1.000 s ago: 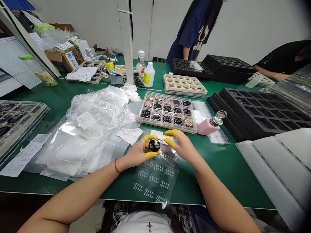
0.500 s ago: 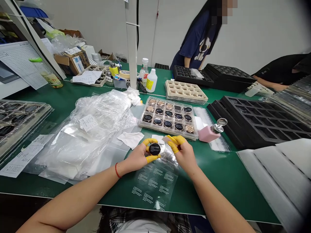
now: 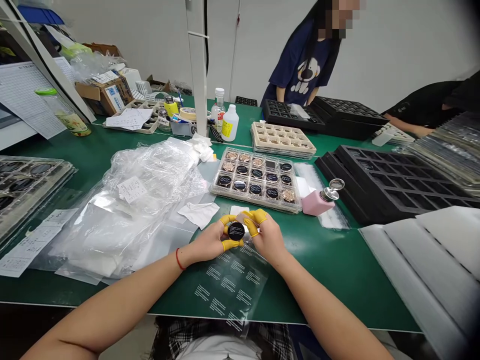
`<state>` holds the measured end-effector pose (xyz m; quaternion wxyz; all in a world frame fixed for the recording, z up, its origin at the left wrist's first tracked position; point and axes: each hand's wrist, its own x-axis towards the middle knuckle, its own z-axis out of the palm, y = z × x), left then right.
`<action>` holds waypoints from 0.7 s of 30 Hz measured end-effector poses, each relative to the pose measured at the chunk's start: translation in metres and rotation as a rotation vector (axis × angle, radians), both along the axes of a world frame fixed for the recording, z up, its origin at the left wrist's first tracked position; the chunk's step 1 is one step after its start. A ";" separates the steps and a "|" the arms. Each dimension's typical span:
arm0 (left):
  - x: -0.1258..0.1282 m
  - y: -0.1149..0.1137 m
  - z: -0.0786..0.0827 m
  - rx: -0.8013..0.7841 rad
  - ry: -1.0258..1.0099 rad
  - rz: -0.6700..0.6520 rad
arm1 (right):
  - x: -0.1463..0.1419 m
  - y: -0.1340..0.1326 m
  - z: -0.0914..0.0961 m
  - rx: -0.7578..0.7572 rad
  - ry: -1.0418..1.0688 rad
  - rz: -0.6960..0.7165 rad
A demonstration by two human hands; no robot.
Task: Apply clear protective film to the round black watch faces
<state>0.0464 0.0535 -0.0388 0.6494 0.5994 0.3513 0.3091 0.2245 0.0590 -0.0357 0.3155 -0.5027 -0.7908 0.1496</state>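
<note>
My left hand [image 3: 212, 240], with yellow finger cots, pinches a small round black disc [image 3: 236, 231] with white print between thumb and forefinger. My right hand [image 3: 264, 235], also in yellow cots, has its fingertips closed on the disc's right edge and on a thin clear film there. Both hands hover over a clear sheet of round printed stickers [image 3: 228, 285] lying on the green table [image 3: 330, 260]. Just beyond stands a clear tray [image 3: 258, 177] holding several black and copper-coloured discs.
A pink dispenser bottle [image 3: 318, 199] stands right of the tray, black foam trays [image 3: 397, 180] beyond it, white foam sheets [image 3: 442, 260] at right. Crumpled plastic bags [image 3: 142, 195] and white wipes [image 3: 198, 212] lie at left. Two other people work at the far side.
My right hand has moved left and come onto the disc held in my left hand; earlier it was apart, holding a small clear film. The view shifted slightly.
</note>
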 end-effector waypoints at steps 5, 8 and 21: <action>0.003 -0.002 -0.002 -0.039 -0.039 0.066 | 0.027 0.016 -0.005 -0.213 0.300 0.020; 0.003 -0.003 -0.003 -0.031 0.007 0.116 | 0.047 0.032 -0.013 -0.289 0.209 -0.079; 0.000 0.001 -0.014 0.042 0.054 0.120 | 0.016 0.061 0.028 -0.377 0.262 -0.015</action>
